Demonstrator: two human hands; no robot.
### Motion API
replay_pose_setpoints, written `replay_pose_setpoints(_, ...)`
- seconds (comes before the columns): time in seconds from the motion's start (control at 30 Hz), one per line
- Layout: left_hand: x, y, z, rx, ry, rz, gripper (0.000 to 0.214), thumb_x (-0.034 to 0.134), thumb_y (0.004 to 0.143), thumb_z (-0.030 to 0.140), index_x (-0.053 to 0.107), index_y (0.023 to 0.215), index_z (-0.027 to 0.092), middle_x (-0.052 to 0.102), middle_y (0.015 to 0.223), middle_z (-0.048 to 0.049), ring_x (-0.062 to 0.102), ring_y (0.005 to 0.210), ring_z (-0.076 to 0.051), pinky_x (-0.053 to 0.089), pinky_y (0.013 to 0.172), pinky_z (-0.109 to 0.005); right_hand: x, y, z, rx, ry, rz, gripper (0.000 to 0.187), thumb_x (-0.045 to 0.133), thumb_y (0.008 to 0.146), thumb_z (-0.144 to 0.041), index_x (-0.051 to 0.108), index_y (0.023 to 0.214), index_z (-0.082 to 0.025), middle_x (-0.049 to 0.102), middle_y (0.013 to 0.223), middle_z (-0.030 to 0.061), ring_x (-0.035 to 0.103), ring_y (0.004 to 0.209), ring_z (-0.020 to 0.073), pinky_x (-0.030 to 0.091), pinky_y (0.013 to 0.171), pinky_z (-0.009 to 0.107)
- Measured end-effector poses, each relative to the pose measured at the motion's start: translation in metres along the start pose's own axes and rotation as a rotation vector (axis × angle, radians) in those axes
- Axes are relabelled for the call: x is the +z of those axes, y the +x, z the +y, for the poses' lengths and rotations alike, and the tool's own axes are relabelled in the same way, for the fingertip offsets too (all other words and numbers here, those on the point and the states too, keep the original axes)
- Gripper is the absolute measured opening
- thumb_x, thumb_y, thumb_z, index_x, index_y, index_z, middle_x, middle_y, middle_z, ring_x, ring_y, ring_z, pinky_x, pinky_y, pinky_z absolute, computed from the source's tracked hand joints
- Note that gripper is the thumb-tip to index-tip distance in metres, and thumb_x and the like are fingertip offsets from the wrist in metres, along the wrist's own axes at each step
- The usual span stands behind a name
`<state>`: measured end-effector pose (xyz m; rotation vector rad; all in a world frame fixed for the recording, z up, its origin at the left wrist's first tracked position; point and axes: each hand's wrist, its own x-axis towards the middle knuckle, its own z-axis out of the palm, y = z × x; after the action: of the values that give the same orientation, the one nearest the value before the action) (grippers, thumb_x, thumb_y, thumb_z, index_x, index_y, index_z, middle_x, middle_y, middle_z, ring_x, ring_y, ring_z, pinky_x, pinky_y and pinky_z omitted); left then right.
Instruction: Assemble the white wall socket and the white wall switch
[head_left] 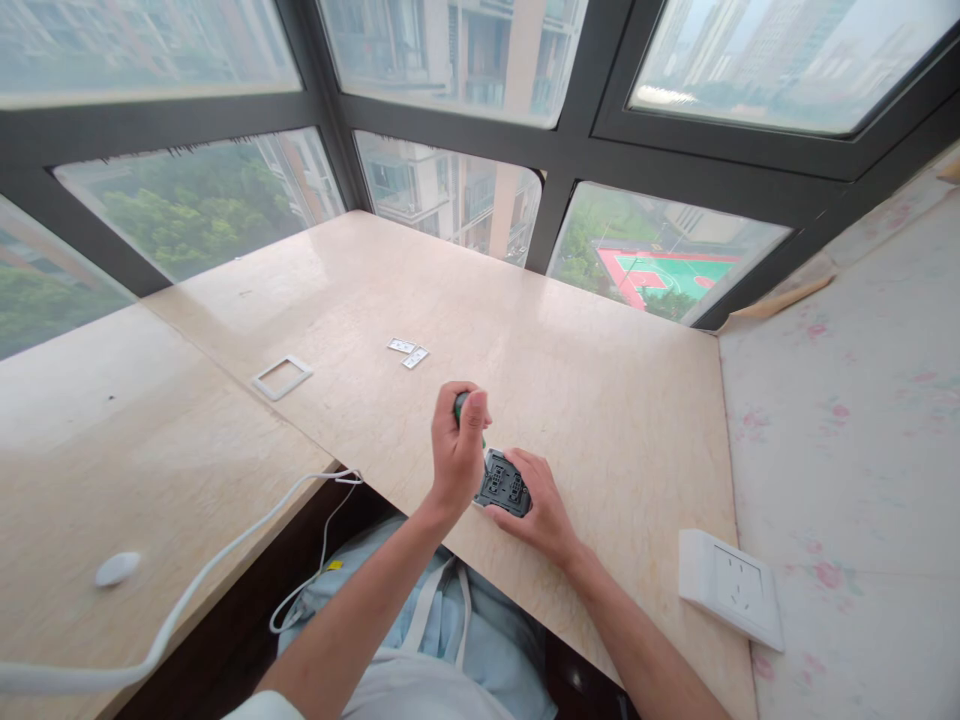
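Note:
My left hand [456,455] is wrapped round the green-and-black handle of a screwdriver [460,405], thumb upward. The screwdriver's shaft points down toward the upper left edge of a dark grey electrical socket or switch module [504,484]; whether the tip touches it I cannot tell. Fingers and thumb of my right hand [541,508] grip that module from its right side, holding it at the near edge of the stone-like sill. Two small white cover inserts [408,352] lie beyond my hands. Farther left sits a white rectangular frame [283,377] with an open middle.
A white cable [225,548] runs over the left part of the sill [600,430] and hangs at its front edge. A round white disc [117,569] lies at left. On the right wall is a white socket box [729,588]. Dark-framed windows border the far side.

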<state>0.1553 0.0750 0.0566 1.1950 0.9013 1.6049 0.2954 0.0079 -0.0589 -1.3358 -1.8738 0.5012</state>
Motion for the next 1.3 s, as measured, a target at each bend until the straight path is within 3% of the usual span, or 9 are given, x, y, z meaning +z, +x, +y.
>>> replay_pose_setpoints(0.1,-0.003,-0.003,0.003,-0.030,-0.050,0.150,0.020,0.059,0.094,0.043,0.060,0.098,0.024,0.055,0.070,0.0028,0.053,0.061,-0.011,0.041,0.053,-0.021,0.001,-0.001,0.000,0.013,0.004,-0.005,0.072,0.073,0.079,-0.040,0.043,0.142,-0.024,0.054,0.137,0.0146,0.051,0.126,0.0338,0.043,0.106,0.055)
replay_pose_setpoints(0.23,-0.008,0.001,0.009,-0.072,-0.220,0.088,0.022,0.057,0.094,0.041,0.060,0.085,0.021,0.055,0.065,0.0026,0.050,0.050,-0.009,0.037,0.044,-0.021,0.001,-0.001,0.000,0.007,-0.005,0.000,0.073,0.072,0.080,-0.044,0.042,0.143,-0.024,0.054,0.137,0.0148,0.051,0.126,0.0344,0.043,0.106,0.056)
replay_pose_setpoints(0.33,-0.016,0.013,0.009,-0.148,-0.394,-0.179,0.032,0.054,0.088,0.037,0.053,0.063,0.018,0.047,0.050,0.0030,0.039,0.038,-0.008,0.028,0.038,-0.021,0.001,-0.001,0.001,0.001,-0.009,0.000,0.073,0.072,0.080,-0.045,0.041,0.144,-0.025,0.054,0.136,0.0149,0.051,0.126,0.0347,0.044,0.105,0.056)
replay_pose_setpoints(0.47,-0.024,0.032,0.006,-0.365,-0.506,-0.765,0.031,0.056,0.078,0.039,0.051,0.056,0.018,0.040,0.040,0.0024,0.033,0.034,-0.009,0.024,0.036,-0.022,0.001,-0.001,0.001,-0.010,-0.015,-0.001,0.072,0.071,0.081,-0.045,0.041,0.143,-0.024,0.053,0.137,0.0154,0.049,0.127,0.0350,0.043,0.105,0.056)
replay_pose_setpoints(0.57,-0.019,0.040,0.006,-0.452,-0.477,-0.943,0.027,0.058,0.076,0.040,0.052,0.062,0.018,0.042,0.041,0.0028,0.034,0.034,-0.009,0.027,0.038,-0.022,0.000,0.000,0.001,-0.007,-0.010,-0.006,0.069,0.071,0.081,-0.045,0.044,0.140,-0.023,0.054,0.136,0.0150,0.050,0.127,0.0349,0.044,0.105,0.056)
replay_pose_setpoints(0.73,-0.008,0.035,0.011,-0.441,-0.386,-0.796,0.025,0.062,0.079,0.039,0.047,0.077,0.019,0.055,0.061,0.0030,0.047,0.042,-0.008,0.031,0.040,-0.020,-0.001,0.001,-0.001,-0.009,-0.003,-0.014,0.066,0.071,0.081,-0.045,0.046,0.138,-0.023,0.055,0.135,0.0146,0.050,0.125,0.0348,0.044,0.105,0.055)
replay_pose_setpoints(0.93,-0.016,0.034,0.015,-0.213,-0.395,-0.483,0.029,0.067,0.081,0.032,0.041,0.078,0.020,0.049,0.066,0.0071,0.046,0.041,-0.004,0.031,0.040,-0.018,-0.001,0.000,-0.001,-0.006,-0.002,-0.012,0.071,0.071,0.081,-0.043,0.042,0.143,-0.023,0.053,0.137,0.0151,0.050,0.127,0.0338,0.043,0.107,0.054)
replay_pose_setpoints(1.13,-0.021,0.029,0.013,-0.134,-0.292,-0.398,0.027,0.068,0.082,0.025,0.041,0.079,0.021,0.049,0.067,0.0082,0.042,0.041,-0.003,0.030,0.040,-0.017,-0.001,0.000,-0.001,0.006,0.009,-0.023,0.072,0.073,0.080,-0.043,0.042,0.143,-0.023,0.054,0.137,0.0145,0.049,0.127,0.0334,0.041,0.108,0.054)
replay_pose_setpoints(1.3,-0.032,0.020,0.014,0.091,-0.041,-0.360,0.017,0.066,0.083,0.020,0.050,0.080,0.019,0.051,0.071,0.0045,0.045,0.055,-0.006,0.035,0.050,-0.020,-0.002,-0.001,-0.001,0.022,0.031,-0.009,0.073,0.074,0.080,-0.043,0.042,0.143,-0.024,0.053,0.138,0.0144,0.049,0.128,0.0335,0.041,0.109,0.054)
